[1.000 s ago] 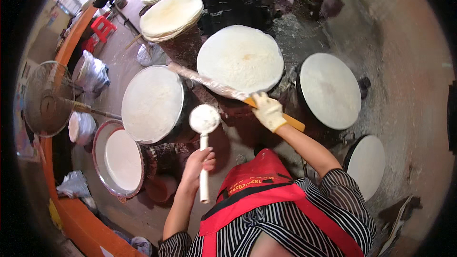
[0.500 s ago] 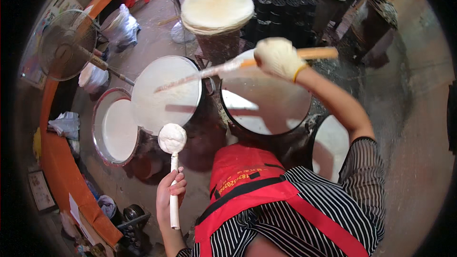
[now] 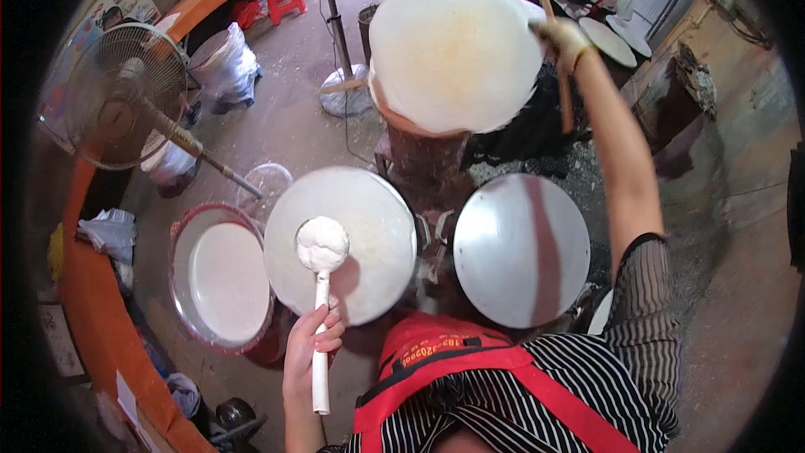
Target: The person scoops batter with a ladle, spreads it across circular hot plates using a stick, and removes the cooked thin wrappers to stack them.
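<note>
In the head view, the ladle sits toward 7 o'clock over a pale-coated round pan, its bowl pointing to 12 and its handle to 6. White and slim-handled, it carries lumpy white batter; the left hand wraps its fingers around the handle. Between 1 and 2, the gloved right hand curls round a brown wooden stick running from nearly 12 to nearly 6 (whether it also grips the adjacent pale round sheet, I cannot tell).
</note>
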`<state>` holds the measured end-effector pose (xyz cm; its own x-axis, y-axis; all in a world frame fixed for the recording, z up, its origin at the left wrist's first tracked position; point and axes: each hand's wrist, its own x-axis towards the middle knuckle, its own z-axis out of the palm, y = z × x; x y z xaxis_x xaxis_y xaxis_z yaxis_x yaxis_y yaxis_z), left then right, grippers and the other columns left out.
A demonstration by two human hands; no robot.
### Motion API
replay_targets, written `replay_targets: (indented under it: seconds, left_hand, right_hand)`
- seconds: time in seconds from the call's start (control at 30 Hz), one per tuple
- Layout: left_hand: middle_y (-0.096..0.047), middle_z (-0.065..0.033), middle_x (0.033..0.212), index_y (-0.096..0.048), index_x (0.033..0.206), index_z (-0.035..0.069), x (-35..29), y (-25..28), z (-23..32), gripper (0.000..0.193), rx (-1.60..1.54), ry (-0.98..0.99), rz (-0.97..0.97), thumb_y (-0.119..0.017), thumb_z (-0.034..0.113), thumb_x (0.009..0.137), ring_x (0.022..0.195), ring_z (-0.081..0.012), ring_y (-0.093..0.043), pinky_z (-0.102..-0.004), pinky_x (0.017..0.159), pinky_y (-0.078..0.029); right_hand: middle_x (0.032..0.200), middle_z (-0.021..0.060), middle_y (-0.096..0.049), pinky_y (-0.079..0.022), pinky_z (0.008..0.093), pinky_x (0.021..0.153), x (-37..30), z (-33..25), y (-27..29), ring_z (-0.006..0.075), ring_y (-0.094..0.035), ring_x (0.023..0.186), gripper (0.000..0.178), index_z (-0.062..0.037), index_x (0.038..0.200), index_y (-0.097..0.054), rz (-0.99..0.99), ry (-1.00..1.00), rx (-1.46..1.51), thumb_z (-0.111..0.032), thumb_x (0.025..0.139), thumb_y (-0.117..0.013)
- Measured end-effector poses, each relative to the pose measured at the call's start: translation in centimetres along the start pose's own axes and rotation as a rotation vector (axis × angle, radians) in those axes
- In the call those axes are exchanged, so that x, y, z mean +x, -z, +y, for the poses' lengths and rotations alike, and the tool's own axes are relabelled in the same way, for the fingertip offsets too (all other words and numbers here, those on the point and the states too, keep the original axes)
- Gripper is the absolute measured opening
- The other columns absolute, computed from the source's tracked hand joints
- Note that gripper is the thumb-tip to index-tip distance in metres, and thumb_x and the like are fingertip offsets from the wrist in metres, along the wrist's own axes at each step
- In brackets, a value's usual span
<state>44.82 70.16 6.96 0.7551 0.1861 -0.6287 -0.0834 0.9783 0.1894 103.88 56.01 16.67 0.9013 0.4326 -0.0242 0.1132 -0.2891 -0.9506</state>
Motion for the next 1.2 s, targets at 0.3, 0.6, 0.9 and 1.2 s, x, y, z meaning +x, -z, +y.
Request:
replay_targets:
  seconds: [0.3,0.6,0.9,1.2]
  left_hand:
    - [-0.042,-0.0034,0.075,-0.045,0.105,-0.001,6.4,-2.2,10.8,0.015,0.251,-0.015,0.032,-0.043,0.010,0.094,0.052,-0.0047,-0.034,-0.0158,0.038,-0.028]
    - [-0.041,-0.0021,0.074,-0.045,0.103,0.001,6.2,-4.0,9.6,0.012,0.381,-0.013,0.063,-0.043,0.010,0.094,0.052,-0.0040,-0.035,-0.0154,0.039,-0.028]
    - [-0.039,-0.0020,0.068,-0.040,0.103,0.003,5.1,-9.8,-1.6,0.018,1.017,0.038,-0.129,-0.047,0.008,0.087,0.048,-0.0069,-0.037,-0.0213,0.037,-0.030]
    - [-0.056,-0.0197,0.069,-0.052,0.091,-0.002,8.5,-16.5,-20.7,0.022,2.189,-0.902,-0.701,-0.062,0.005,0.072,0.058,-0.0312,-0.057,-0.0370,0.057,-0.044]
  right_hand:
    - [0.055,0.0052,-0.051,-0.037,0.0323,0.037,7.8,29.8,-10.4,0.0174,-0.044,0.038,0.018,-0.0063,0.068,-0.057,0.778,-0.541,0.207,-0.018,0.074,-0.068]
    - [0.086,0.0189,-0.065,-0.047,0.0406,0.072,-4.2,19.0,-9.7,0.0369,-0.062,0.082,0.040,-0.0029,0.093,-0.065,0.738,-0.184,-0.372,-0.041,0.086,-0.053]
    - [0.094,0.0202,-0.060,-0.049,0.0374,0.075,-40.5,17.6,1.5,0.0265,-0.061,0.086,0.038,0.0031,0.123,-0.047,-0.035,0.263,-0.377,-0.008,0.087,-0.040]
    - [0.096,0.0148,-0.060,-0.049,0.0374,0.074,-54.9,16.1,11.2,0.0339,-0.058,0.089,0.053,-0.0159,0.138,-0.034,0.048,-0.024,-0.710,-0.005,0.087,-0.044]
